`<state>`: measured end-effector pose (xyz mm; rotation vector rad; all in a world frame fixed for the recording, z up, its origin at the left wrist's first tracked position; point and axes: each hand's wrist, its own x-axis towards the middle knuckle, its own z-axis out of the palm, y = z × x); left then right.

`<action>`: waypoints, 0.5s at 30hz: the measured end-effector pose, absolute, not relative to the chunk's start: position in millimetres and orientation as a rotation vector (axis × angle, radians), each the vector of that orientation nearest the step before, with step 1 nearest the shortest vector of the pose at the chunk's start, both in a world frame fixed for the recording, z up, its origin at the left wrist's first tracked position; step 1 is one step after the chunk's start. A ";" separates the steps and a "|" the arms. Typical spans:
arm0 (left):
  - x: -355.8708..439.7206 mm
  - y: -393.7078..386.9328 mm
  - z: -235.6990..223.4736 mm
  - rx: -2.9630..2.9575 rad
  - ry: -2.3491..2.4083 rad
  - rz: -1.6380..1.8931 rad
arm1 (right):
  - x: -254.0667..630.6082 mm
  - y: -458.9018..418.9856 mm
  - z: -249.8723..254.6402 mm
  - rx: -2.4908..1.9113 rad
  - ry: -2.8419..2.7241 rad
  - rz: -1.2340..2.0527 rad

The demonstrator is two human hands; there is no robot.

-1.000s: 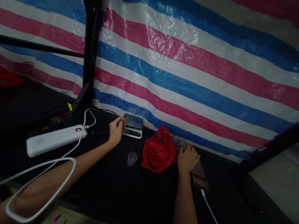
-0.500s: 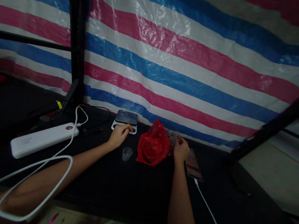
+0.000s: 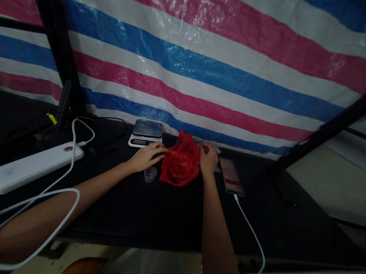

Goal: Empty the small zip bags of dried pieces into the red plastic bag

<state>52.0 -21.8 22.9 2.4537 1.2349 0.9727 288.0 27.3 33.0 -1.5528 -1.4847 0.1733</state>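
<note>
One red bag [image 3: 182,164] sits right of the clear cup [image 3: 150,174], between the spread left hand [image 3: 146,156] and curled right hand [image 3: 208,159], whose grip I cannot tell; light handling should suit thin plastic.

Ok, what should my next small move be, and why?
Perhaps gently pinch the near edge of the red bag with your left hand: that hand is right at the bag's left side, your right hand is at its right, and the bag sits bunched between them.
</note>
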 end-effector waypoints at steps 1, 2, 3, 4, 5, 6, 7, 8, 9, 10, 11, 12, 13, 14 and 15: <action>52.1 -19.8 21.5 2.477 1.188 0.928 | 286.2 24.2 35.0 -1.593 -1.475 0.117; 52.0 -17.5 19.8 2.498 1.145 0.878 | 284.4 20.6 38.2 -1.615 -1.459 0.035; 51.8 -15.0 17.9 2.512 1.111 0.827 | 282.3 16.5 42.4 -1.615 -1.452 -0.061; 51.5 -12.6 15.9 2.516 1.087 0.789 | 279.7 12.2 47.3 -1.593 -1.471 -0.157; 51.1 -10.4 14.2 2.514 1.073 0.769 | 276.6 8.1 52.3 -1.549 -1.539 -0.232; 50.6 -8.6 12.7 2.506 1.066 0.768 | 273.0 4.5 56.8 -1.488 -1.668 -0.275; 50.1 -7.2 11.6 2.498 1.060 0.777 | 269.4 1.5 60.1 -1.417 -1.844 -0.290; 49.7 -6.3 11.0 2.489 1.058 0.792 | 265.9 -0.6 62.0 -1.350 -2.033 -0.286; 49.4 -5.7 10.6 2.479 1.059 0.805 | 263.1 -1.8 62.1 -1.299 -2.207 -0.279; 49.3 -5.4 10.5 2.467 1.066 0.823 | 261.3 -2.2 60.8 -1.282 -2.340 -0.278; 49.4 -5.3 10.5 2.454 1.075 0.839 | 260.6 -1.9 58.4 -1.308 -2.419 -0.291; 49.4 -5.1 10.6 2.439 1.086 0.858 | 260.9 -1.1 55.4 -1.370 -2.448 -0.316; 49.5 -5.0 10.9 2.424 1.093 0.875 | 262.2 0.0 52.5 -1.451 -2.447 -0.345; 49.3 -4.8 11.5 2.406 1.099 0.895 | 263.9 1.0 50.1 -1.535 -2.430 -0.366; 48.8 -4.8 12.6 2.384 1.111 0.925 | 265.7 1.7 48.5 -1.613 -2.417 -0.368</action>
